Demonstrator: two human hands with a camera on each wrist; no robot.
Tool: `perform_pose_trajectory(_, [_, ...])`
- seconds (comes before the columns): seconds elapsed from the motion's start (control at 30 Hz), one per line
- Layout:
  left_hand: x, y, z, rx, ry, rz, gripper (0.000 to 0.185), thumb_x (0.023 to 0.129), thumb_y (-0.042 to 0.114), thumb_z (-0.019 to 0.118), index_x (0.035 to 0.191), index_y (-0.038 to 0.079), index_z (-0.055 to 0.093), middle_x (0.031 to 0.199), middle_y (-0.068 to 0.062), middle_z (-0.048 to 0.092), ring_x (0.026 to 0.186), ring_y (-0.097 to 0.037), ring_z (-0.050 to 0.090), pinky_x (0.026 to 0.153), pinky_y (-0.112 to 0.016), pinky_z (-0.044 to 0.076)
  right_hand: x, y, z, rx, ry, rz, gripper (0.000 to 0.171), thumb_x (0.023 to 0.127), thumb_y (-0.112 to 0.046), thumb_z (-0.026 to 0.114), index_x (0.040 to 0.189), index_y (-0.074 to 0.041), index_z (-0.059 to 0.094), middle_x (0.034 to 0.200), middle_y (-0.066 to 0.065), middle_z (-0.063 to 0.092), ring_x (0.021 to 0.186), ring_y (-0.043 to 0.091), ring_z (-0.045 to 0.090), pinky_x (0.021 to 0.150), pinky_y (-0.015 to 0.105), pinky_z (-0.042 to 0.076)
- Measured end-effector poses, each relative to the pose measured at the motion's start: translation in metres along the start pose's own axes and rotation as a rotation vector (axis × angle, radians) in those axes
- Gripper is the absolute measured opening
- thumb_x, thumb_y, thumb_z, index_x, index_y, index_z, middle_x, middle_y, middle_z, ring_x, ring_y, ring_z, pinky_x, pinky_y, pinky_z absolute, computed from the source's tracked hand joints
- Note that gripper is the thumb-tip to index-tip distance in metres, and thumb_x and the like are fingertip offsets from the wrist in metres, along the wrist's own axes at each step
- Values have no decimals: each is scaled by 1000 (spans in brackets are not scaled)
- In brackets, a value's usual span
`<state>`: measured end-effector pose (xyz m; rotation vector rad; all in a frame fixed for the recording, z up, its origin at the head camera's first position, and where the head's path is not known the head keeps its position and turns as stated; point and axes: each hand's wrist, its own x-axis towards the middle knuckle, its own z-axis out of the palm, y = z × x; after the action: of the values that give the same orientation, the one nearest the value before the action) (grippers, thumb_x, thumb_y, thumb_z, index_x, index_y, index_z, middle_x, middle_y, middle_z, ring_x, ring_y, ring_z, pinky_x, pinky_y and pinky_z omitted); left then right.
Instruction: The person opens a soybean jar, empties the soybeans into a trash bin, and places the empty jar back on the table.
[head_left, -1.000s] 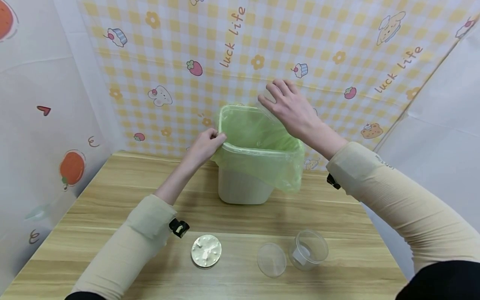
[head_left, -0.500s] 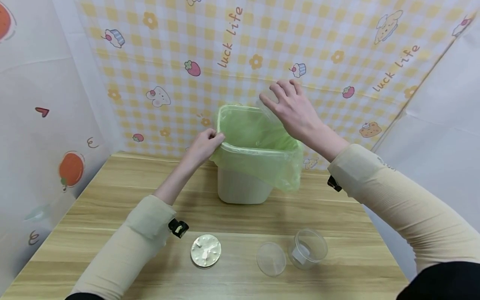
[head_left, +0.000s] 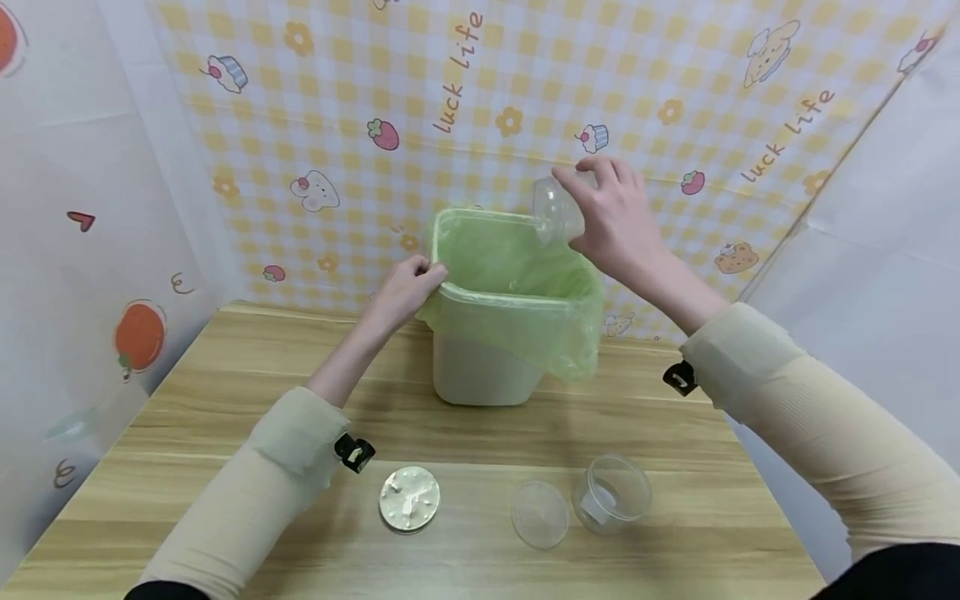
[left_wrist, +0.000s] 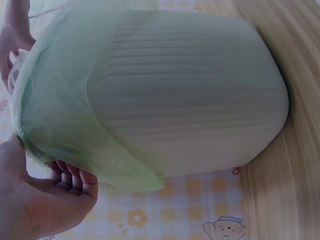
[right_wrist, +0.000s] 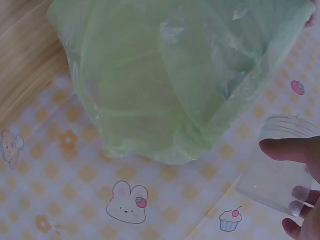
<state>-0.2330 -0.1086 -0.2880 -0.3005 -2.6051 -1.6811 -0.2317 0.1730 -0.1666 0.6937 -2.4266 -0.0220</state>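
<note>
A whitish trash bin (head_left: 487, 371) stands against the patterned backdrop, lined with a green plastic bag (head_left: 510, 321) folded over its rim. My left hand (head_left: 405, 290) grips the bag and rim at the left side; in the left wrist view its thumb is at the rim and its fingers curl beneath. Above the bin's back right corner, my right hand (head_left: 618, 221) holds a clear plastic jar (head_left: 553, 212) tipped on its side, mouth toward the bin. The right wrist view shows the jar (right_wrist: 270, 172) between thumb and fingers, with nothing discernible inside.
On the wooden table (head_left: 300, 367), in front of the bin, lie a round silvery disc (head_left: 409, 500) with small bumps and a clear round lid (head_left: 540, 514). Beside the lid is a clear plastic cup (head_left: 626, 492) with something whitish in it. White sheets hang at both sides.
My right hand has shifted right and turned, bringing the jar's side into sight, less steeply tipped over the bin. My left hand keeps its hold on the rim.
</note>
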Motion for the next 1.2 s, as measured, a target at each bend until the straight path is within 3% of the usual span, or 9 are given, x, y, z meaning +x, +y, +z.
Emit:
perform_pose_trajectory(0.27, [1, 1, 0, -5, -3, 3, 29, 96, 36, 49, 100, 8, 56, 91, -6, 50, 84, -21, 47, 71, -30, 41, -15, -2, -13, 252, -16, 194, 94, 65, -4, 93, 150, -14, 53, 140, 23, 52, 133, 42, 43, 115, 61, 32])
perform_pose_trajectory(0.53, [1, 3, -2, 17, -9, -12, 31, 97, 37, 48, 100, 8, 57, 93, -7, 52, 86, -22, 49, 72, -31, 42, -40, -14, -28, 391, -25, 318, 96, 66, -20, 96, 151, -24, 51, 140, 21, 55, 131, 37, 44, 101, 61, 43])
perform_pose_trajectory(0.87, [0, 2, -1, 20, -9, -21, 34, 97, 40, 48, 104, 8, 59, 96, -8, 54, 89, -22, 50, 74, -32, 43, -66, -28, -24, 552, -2, 339, 93, 66, -24, 97, 149, -25, 54, 126, 10, 64, 116, 23, 55, 94, 45, 49])
perform_pose_trajectory(1.2, [0, 2, -1, 14, -4, -25, 34, 98, 41, 49, 103, 8, 58, 95, -7, 54, 87, -22, 50, 73, -32, 44, -99, -48, -8, 724, 22, 327, 92, 68, -17, 96, 149, -24, 53, 131, 7, 64, 121, 21, 60, 99, 42, 51])
